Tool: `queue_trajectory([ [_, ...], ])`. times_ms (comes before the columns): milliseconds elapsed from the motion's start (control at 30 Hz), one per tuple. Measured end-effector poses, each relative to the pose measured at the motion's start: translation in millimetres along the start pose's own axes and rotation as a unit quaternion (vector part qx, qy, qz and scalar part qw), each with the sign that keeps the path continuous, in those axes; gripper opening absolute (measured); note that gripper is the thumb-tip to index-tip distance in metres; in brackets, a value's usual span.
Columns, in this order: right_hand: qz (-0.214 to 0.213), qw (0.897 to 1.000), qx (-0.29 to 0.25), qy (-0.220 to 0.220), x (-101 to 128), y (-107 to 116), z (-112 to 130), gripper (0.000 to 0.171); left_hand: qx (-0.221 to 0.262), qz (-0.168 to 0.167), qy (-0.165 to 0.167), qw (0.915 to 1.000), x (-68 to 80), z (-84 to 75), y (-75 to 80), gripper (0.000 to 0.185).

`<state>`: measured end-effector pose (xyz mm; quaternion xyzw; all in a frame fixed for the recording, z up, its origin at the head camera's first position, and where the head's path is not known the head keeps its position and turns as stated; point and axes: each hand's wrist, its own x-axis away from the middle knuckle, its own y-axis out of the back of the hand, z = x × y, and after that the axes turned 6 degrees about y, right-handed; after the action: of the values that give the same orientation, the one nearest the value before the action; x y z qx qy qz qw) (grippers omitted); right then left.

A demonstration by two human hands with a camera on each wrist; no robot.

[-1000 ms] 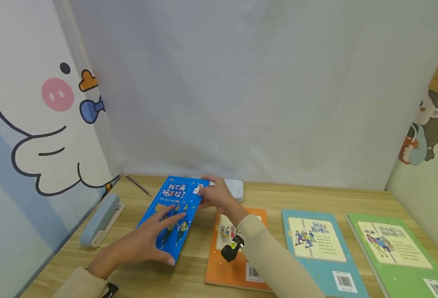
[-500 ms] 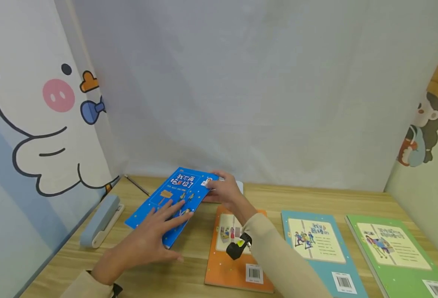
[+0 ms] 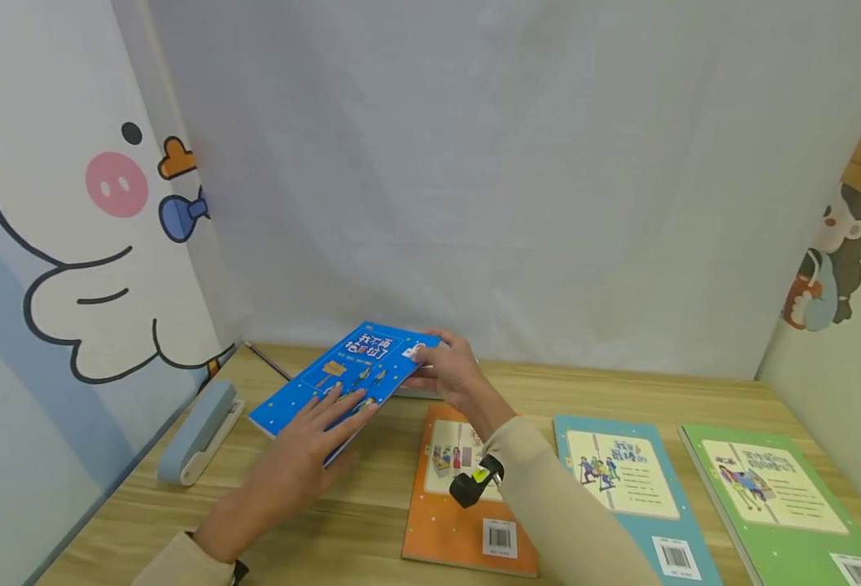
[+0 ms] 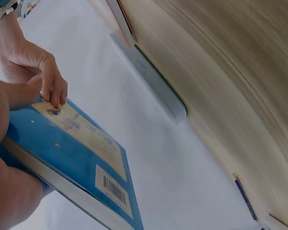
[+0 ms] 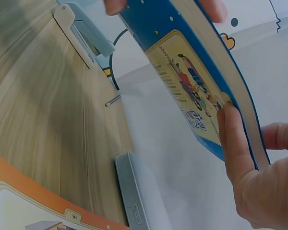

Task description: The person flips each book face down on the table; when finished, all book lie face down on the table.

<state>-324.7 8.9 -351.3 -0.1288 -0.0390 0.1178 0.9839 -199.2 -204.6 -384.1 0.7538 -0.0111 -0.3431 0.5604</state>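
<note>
blue book (image 3: pixel 350 370) lifted off table (image 3: pixel 372 521), left hand (image 3: pixel 306 464) gripping near edge, right hand (image 3: pixel 448 374) pinching far corner, orange book (image 3: pixel 445 521) just right

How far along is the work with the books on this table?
Done: the orange book, teal book and green book lie flat in a row. In hand: the left hand and right hand hold the blue book lifted, tilted. Left: the blue book is not yet down.
</note>
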Motion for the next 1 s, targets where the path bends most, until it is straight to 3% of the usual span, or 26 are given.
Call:
queue_trajectory([
  [133,0.0,1.0,0.0,-0.003,1.7,0.2,1.8,0.05,0.042,-0.039,0.009,0.9983,-0.4,1.7,-2.0,0.066],
  [333,0.01,1.0,0.01,-0.006,4.9,0.0,4.3,0.056,0.121,-0.091,0.014,0.9884,-0.4,3.9,-4.8,0.06],
  [533,0.009,1.0,0.016,-0.001,7.2,0.6,3.5,0.053,0.144,-0.121,0.018,0.982,-2.8,3.9,-7.0,0.051],
  [1000,0.029,0.999,0.033,0.028,10.3,3.7,7.4,0.064,0.187,-0.192,-0.001,0.9634,-8.0,0.2,-9.5,0.05],
])
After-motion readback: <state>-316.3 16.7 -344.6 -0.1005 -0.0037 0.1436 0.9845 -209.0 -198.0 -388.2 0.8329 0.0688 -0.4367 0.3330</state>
